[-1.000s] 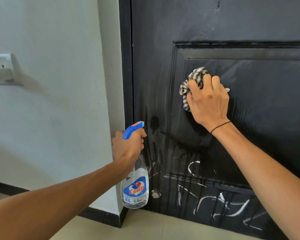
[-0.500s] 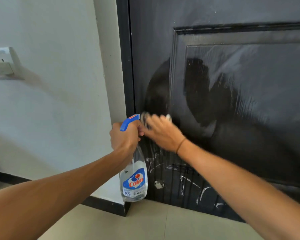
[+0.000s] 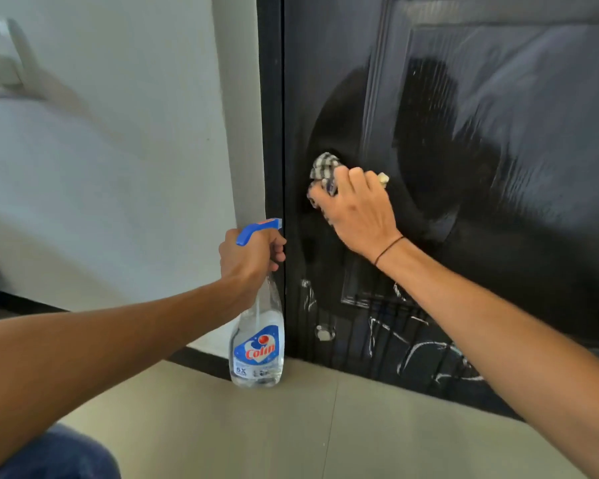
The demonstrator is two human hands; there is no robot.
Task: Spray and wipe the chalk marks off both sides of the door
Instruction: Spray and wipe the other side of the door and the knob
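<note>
A pale grey painted wall (image 3: 101,167) fills the left of the frame, and beige floor tiles (image 3: 291,426) run along the bottom. The right half is taken up by a black panelled wooden door (image 3: 498,167), set in a black frame.

The right hand (image 3: 357,210), at the centre of the frame, holds a crumpled black-and-white checked cloth (image 3: 322,167) flat against the door, its grip closed around the bundle with fingers curled over it. The cloth looks soft, light and limp, and it probably handles best bunched into a pad under the palm, as here.

The left hand (image 3: 249,254), lower centre, grips the neck of a clear plastic spray bottle with a blue trigger head (image 3: 258,340), fingers wrapped below the trigger. The bottle hangs upright just above the floor, close to the door frame. It seems fairly full, so moderately heavy, with rigid but smooth sides that may be slippery when wet; the narrow neck is the sure place to hold it.

The door surface shows dark wet arcs where it has been wiped, with a hazy grey film further right. White chalk marks (image 3: 412,347) remain at the lower part of the door, in the lower centre-right of the frame, streaked by drips. Only this side of the door is visible.
</note>
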